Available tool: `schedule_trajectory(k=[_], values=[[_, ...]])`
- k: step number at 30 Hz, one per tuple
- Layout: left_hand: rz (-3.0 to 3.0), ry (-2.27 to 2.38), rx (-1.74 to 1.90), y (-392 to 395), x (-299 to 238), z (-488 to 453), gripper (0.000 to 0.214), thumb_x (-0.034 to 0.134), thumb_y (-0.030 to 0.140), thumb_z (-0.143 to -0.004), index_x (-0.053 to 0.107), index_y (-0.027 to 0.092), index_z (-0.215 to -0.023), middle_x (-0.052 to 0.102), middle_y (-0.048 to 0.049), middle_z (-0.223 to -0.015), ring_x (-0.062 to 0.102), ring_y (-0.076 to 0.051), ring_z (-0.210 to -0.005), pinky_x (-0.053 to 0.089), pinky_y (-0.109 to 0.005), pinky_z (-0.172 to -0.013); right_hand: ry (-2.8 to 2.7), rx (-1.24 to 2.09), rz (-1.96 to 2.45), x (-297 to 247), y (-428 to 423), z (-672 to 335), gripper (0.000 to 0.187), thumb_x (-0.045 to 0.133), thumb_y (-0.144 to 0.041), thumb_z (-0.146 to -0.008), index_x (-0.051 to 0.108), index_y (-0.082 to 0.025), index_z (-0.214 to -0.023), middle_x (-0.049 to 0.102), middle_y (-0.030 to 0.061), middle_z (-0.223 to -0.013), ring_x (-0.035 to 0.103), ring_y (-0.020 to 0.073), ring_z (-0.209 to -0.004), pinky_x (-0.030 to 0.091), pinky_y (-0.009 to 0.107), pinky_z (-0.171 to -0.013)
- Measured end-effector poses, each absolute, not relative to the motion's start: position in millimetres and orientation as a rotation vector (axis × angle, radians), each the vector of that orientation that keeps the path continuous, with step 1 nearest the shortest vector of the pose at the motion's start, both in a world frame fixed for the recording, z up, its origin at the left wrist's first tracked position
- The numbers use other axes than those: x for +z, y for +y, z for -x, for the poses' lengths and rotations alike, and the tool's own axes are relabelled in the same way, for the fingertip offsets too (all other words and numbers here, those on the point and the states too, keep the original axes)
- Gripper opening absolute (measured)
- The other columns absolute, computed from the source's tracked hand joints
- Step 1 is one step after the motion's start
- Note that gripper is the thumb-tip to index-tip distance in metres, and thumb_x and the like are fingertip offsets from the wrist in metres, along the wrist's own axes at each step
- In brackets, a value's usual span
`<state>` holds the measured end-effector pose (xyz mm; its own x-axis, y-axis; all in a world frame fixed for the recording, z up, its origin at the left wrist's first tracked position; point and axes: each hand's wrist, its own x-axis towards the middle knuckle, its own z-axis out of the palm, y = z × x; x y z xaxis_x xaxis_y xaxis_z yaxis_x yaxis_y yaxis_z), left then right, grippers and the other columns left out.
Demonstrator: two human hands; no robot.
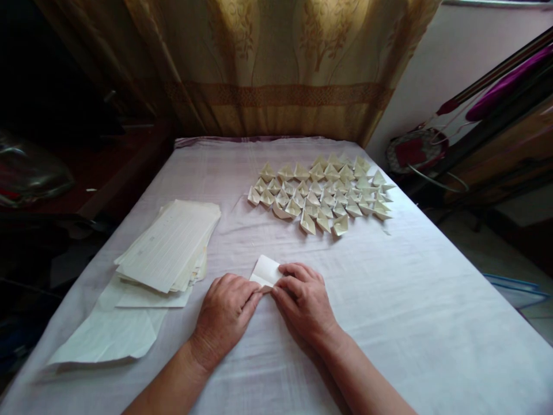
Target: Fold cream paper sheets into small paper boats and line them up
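Note:
A small folded piece of white paper (pixel 266 270) lies on the white cloth in front of me. My left hand (pixel 225 314) presses on its near left edge with fingers curled together. My right hand (pixel 303 300) pinches its right side, fingers bent over the fold. Both hands meet at the paper's near corner, which they hide. Farther back, several folded paper boats (pixel 322 193) lie in rows on the cloth.
A stack of lined paper sheets (pixel 170 245) sits at the left, on larger loose sheets (pixel 110 334). The cloth-covered table (pixel 432 300) runs to a patterned curtain (pixel 276 63) behind. Dark furniture stands left; a wooden frame (pixel 496 138) stands right.

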<state>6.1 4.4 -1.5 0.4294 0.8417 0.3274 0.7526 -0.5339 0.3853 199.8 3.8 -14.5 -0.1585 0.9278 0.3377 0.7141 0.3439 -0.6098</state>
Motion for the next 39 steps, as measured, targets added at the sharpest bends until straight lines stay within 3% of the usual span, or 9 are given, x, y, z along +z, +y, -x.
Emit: schedule_trajectory(k=[7,15,20,23,30,39], values=[[-2.627,1.487,0.825,5.9,-9.0,-12.5,0.017,0.046,0.027,-0.101,0.057,0.02,-0.112,0.068,-0.0031,-0.085,0.058,-0.022,-0.077,0.042,-0.034,-0.071,-1.91,0.428,1.482,-11.0,4.4,-195.0,0.01,0.07,-0.017,-0.083,0.064,-0.023,-0.077,0.069,0.0022,-0.103,0.059,0.0218,-0.102,0.036,0.038,-0.089],[-2.616,1.477,0.855,4.9,-11.5,-12.5,0.016,0.049,0.022,-0.099,0.053,0.021,-0.114,0.066,-0.0025,-0.086,0.058,-0.021,-0.076,0.043,-0.034,-0.071,-1.911,0.509,1.467,-8.6,6.0,-198.6,0.012,0.064,-0.012,-0.082,0.063,-0.022,-0.075,0.068,0.0023,-0.103,0.059,0.0207,-0.101,0.036,0.037,-0.089],[-2.532,1.482,0.771,3.0,-6.0,-12.0,0.006,0.051,0.023,-0.097,0.056,0.021,-0.094,0.064,-0.0012,-0.081,0.058,-0.02,-0.077,0.043,-0.033,-0.073,-1.925,0.498,1.451,-10.1,3.2,-200.0,0.011,0.066,-0.014,-0.078,0.067,-0.024,-0.082,0.067,0.0028,-0.108,0.059,0.0222,-0.105,0.037,0.038,-0.092],[-2.554,1.448,0.69,2.8,-4.0,-12.0,0.014,0.051,0.023,-0.097,0.055,0.022,-0.084,0.064,-0.0012,-0.08,0.057,-0.02,-0.078,0.042,-0.034,-0.075,-1.918,0.478,1.458,-10.7,3.1,-199.2,0.01,0.065,-0.015,-0.081,0.068,-0.024,-0.079,0.068,0.0028,-0.107,0.059,0.0221,-0.104,0.038,0.038,-0.092],[-2.518,1.559,0.811,3.7,-5.5,-15.5,0.009,0.049,0.021,-0.097,0.054,0.021,-0.104,0.065,-0.0025,-0.086,0.058,-0.021,-0.078,0.042,-0.033,-0.073,-1.87,0.453,1.544,-9.5,5.2,-191.3,0.012,0.066,-0.016,-0.081,0.065,-0.023,-0.072,0.068,0.0031,-0.101,0.059,0.0225,-0.099,0.038,0.039,-0.088],[-2.559,1.5,0.726,3.5,-8.5,-14.6,0.007,0.053,0.017,-0.094,0.056,0.023,-0.097,0.065,-0.0011,-0.088,0.056,-0.022,-0.081,0.041,-0.036,-0.077,-1.823,0.459,1.556,-10.0,3.7,-188.2,0.012,0.066,-0.012,-0.078,0.064,-0.023,-0.073,0.067,0.0015,-0.101,0.059,0.0214,-0.099,0.036,0.038,-0.088]])
